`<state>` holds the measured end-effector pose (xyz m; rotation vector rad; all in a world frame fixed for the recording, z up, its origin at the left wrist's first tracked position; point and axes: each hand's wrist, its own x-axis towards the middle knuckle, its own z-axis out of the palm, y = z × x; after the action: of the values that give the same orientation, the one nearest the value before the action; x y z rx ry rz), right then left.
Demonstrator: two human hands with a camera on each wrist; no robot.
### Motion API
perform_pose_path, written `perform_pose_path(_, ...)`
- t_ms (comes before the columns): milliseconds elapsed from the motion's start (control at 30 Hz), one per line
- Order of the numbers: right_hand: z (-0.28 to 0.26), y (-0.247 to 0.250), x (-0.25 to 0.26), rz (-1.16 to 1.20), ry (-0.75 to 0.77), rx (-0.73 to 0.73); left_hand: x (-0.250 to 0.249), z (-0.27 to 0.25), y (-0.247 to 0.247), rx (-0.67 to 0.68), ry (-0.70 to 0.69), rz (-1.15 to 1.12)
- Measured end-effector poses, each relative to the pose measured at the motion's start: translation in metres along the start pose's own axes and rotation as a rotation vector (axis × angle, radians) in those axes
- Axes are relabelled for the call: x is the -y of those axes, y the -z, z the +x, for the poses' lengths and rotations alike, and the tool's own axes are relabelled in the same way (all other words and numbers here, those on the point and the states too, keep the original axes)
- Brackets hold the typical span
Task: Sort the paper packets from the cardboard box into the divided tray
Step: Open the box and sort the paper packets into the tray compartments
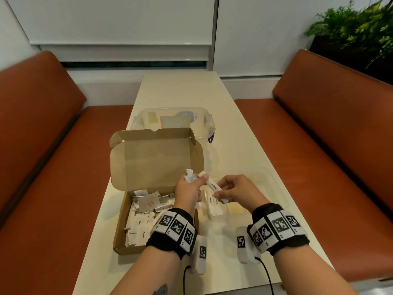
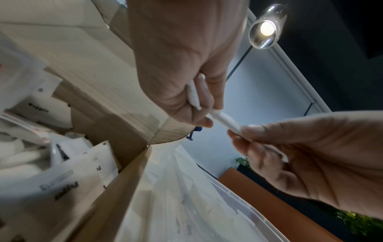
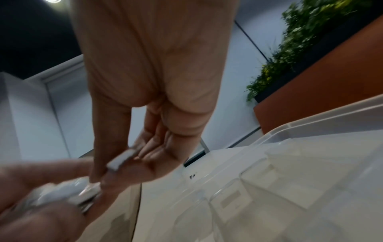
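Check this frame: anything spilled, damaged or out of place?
Nothing stands out. Both hands hold one sugar stick between the cardboard box and the clear tray. The packets lie jumbled, but inside the box.

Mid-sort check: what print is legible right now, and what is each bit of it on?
"Sugar": on the stick packet held between the left hand and the right hand.
"Sugar": on stick packets in the divided tray.
"Pepper": on a flat packet in the cardboard box.
Fine print on the packets bunched in the left hand: too small to read.
Wristband markers: patterns, no words.
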<state>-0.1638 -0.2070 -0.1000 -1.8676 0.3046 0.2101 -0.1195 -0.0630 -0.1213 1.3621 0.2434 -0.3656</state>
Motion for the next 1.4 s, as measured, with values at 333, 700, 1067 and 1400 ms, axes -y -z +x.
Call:
perform_pose_path(333,0.002,0.001,0.004,0.497,-0.110,-0.223,0.009,-0.006,-0.005,-0.014,-0.051,-0.068)
perform_pose_path(700,0.004,-0.003,0.006,0.092,-0.003,-0.072,0.000,-0.012,0.000,0.024,-0.106,-0.017)
perform_pose_path(1067,0.020,-0.005,-0.004,-0.198,-0.070,-0.169,0.010,-0.001,0.007,-0.098,-0.081,0.055)
perform_pose_path(1400,0.044,-0.048,-0.025,-0.670,-0.103,-0.217,0.007,0.009,0.019,-0.056,0.015,-0.186)
